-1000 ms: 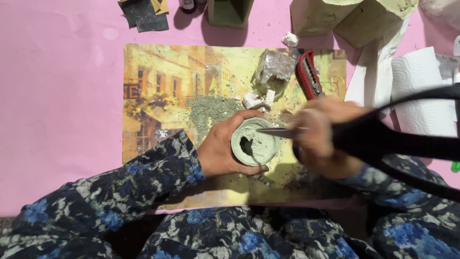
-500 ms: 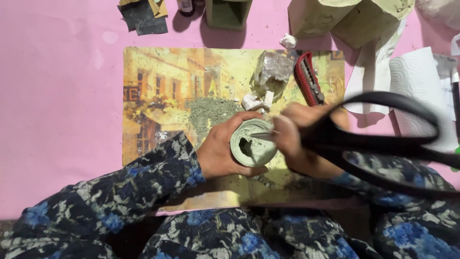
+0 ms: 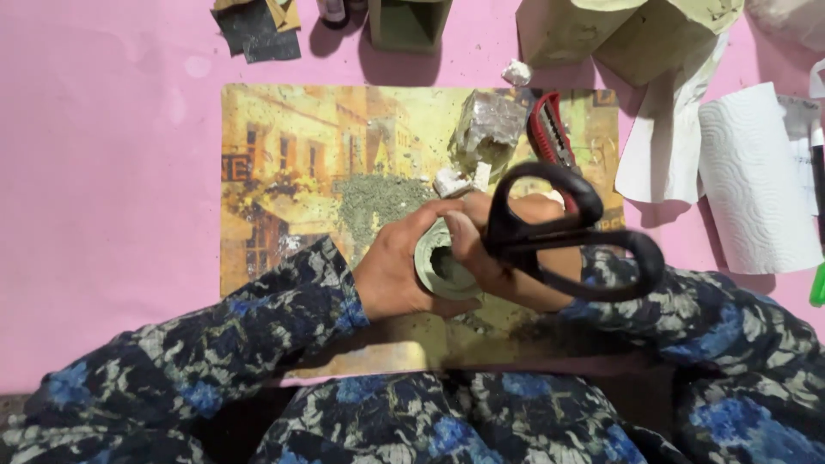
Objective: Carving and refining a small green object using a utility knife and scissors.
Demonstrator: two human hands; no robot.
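Note:
My left hand [image 3: 397, 271] wraps around a small round grey-green clay pot [image 3: 440, 268], holding it over a picture placemat [image 3: 284, 172]. My right hand [image 3: 516, 258] grips black-handled scissors [image 3: 574, 234] with the handles pointing up toward the camera; the blades are hidden, pointing down into the pot's opening. My right thumb rests on the pot's rim. A patch of grey-green crumbs [image 3: 371, 199] lies on the mat just beyond the pot.
A red utility knife [image 3: 550, 131] and a plastic-wrapped clay lump [image 3: 490, 120] lie on the mat's far side. A paper towel roll [image 3: 756, 176], white paper [image 3: 662, 146], green clay boxes [image 3: 601, 30] and dark sandpaper [image 3: 256, 30] sit on the pink tabletop [image 3: 103, 172].
The scissors have swung from lying sideways to the right to standing upright over the pot, handles toward the camera. My left hand keeps the pot in place.

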